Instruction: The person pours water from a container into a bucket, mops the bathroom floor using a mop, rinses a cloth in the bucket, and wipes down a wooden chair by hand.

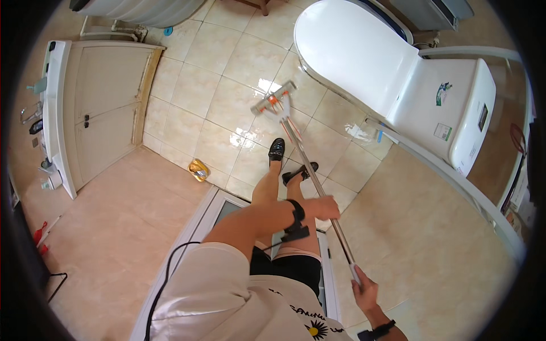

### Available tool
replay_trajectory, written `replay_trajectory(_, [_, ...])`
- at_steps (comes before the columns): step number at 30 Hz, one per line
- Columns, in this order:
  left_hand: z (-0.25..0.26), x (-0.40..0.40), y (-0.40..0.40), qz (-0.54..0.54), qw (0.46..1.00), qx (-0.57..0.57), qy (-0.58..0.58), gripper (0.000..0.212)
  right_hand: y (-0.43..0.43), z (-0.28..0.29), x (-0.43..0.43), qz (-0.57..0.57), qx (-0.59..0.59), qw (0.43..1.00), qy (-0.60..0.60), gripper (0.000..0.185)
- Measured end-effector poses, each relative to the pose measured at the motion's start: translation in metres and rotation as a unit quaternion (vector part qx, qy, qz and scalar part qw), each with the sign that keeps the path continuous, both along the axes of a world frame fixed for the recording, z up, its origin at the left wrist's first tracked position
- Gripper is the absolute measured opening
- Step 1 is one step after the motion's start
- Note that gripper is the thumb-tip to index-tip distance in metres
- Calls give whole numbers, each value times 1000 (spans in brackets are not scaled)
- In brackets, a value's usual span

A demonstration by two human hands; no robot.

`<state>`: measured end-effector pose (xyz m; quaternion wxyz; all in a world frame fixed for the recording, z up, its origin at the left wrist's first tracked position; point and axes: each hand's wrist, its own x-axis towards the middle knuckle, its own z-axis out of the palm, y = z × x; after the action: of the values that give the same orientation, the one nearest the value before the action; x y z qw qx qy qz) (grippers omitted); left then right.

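Note:
A long metal-handled roller mop point(313, 174) slants from lower right up to the tiled floor. My left hand point(326, 207) is closed around the middle of its pole. Lower right, my right hand point(365, 290) grips the pale end of the handle. The mop head point(274, 99), grey with orange parts, rests on wet, shining floor tiles point(222, 98), beyond my black shoes and left of the toilet. Both wrists wear black straps.
A white toilet point(354, 55) stands at upper right beside a white rack rail point(448, 170). At left is a vanity cabinet point(113, 81). A yellow soap dish or similar small item point(198, 170) lies near the doorway frame point(200, 213). A wooden stool leg point(264, 8) shows at the top.

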<state>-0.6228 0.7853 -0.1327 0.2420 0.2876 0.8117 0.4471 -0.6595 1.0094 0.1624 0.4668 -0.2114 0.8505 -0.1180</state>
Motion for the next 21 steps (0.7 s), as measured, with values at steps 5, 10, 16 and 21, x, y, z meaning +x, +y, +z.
replay_trajectory(5, [-56, -13, -136, 97, 972, -212, 31, 4, -114, -93, 9, -74, -79, 993, -35, 51])
replay_trajectory(10, [-74, -58, -259, 198, 890, -411, 2, 7, -225, -151, -27, -38, -131, 990, -38, 55])
replay_trajectory(16, [-33, -62, -190, 218, 897, -380, 55, 5, -151, -116, -63, 11, -115, 991, -66, 54])
replay_trajectory(21, [4, -52, -18, 177, 968, -180, 15, 5, 14, -35, -83, 58, -70, 994, -52, 51])
